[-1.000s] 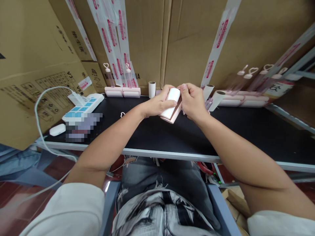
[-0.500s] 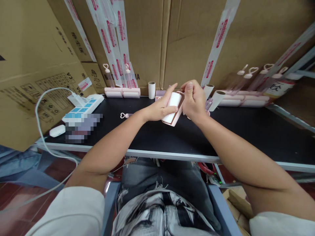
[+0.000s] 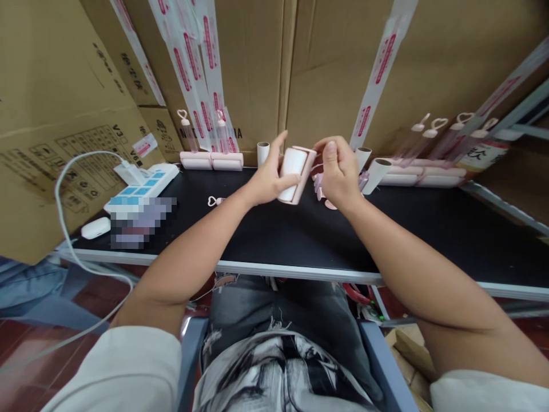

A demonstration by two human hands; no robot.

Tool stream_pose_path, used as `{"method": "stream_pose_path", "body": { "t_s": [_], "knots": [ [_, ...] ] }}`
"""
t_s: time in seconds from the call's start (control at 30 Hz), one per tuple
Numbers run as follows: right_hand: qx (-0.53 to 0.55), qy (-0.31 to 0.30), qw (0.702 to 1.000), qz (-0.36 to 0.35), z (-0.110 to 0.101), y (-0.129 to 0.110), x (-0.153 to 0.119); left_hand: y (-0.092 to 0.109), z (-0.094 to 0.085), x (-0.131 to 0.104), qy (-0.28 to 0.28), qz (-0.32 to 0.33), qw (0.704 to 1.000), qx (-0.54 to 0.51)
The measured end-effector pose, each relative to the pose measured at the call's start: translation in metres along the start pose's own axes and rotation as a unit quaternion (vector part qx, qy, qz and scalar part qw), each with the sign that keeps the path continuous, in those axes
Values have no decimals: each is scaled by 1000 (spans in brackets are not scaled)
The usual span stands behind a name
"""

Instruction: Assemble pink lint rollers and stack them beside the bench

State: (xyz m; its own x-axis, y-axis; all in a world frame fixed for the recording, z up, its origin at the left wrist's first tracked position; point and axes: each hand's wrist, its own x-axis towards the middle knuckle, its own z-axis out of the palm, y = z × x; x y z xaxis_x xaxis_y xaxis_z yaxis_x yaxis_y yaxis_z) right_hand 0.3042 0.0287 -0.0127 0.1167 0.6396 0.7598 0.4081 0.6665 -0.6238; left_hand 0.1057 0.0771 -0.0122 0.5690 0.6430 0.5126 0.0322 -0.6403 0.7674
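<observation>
My left hand [image 3: 269, 178] is closed around a lint roller [image 3: 295, 176], a white paper roll seated in a pale pink half-shell, tilted above the black table. The thumb presses across the white roll, and the forefinger points up. To the right of it, a small gap away, my right hand [image 3: 339, 169] is curled with thumb and fingers pinched together. A thin pink edge shows beside its fingers; what they hold, if anything, is hidden. Behind and below this hand lie small purple and pink parts [image 3: 319, 187], partly covered by it.
White tubes [image 3: 376, 175] stand behind my right hand, another tube [image 3: 262, 153] behind my left. Pink rollers with heart-topped handles line the back at left [image 3: 227, 161] and right [image 3: 441, 176]. A power strip [image 3: 141, 186] and white case [image 3: 96, 228] lie left. Cardboard [image 3: 253, 74] walls the back.
The lint roller has turned more upright and shifted slightly left, away from my right hand. My right hand has come off it, opening a gap between them.
</observation>
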Motion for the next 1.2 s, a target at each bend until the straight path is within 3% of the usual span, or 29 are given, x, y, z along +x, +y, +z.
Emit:
{"method": "stream_pose_path", "body": {
  "t_s": [0.17,0.23,0.3,0.43,0.5,0.73,0.97,1.03,1.1,1.13,1.2],
  "knots": [
    [-131,-147,980,-20,8,27,-2,-7,-28,13,131,-37,991,5],
    [-163,-215,963,-26,12,33,-5,-5,-33,15,152,-50,987,0],
    [-160,-237,958,-25,16,35,-7,-2,-34,14,157,-57,986,-6],
    [-31,-172,984,26,20,29,-9,4,-28,9,111,-57,992,-10],
    [68,-156,983,70,22,23,-10,6,-24,8,76,-60,995,-23],
    [248,-133,943,178,26,9,-14,9,-22,2,42,-59,997,-35],
    [355,-216,879,235,21,-8,-14,21,-15,-1,-28,-17,999,9],
    [343,-209,885,236,18,-12,-13,21,-23,0,-15,-21,998,52],
    [323,-189,897,235,15,-15,-11,19,-39,-1,-14,-70,988,136],
    [315,-180,902,235,14,-15,-10,17,-50,-2,-36,-111,975,189],
    [305,-172,906,237,12,-14,-8,12,-70,-6,-137,-206,923,294]
  ]
}}
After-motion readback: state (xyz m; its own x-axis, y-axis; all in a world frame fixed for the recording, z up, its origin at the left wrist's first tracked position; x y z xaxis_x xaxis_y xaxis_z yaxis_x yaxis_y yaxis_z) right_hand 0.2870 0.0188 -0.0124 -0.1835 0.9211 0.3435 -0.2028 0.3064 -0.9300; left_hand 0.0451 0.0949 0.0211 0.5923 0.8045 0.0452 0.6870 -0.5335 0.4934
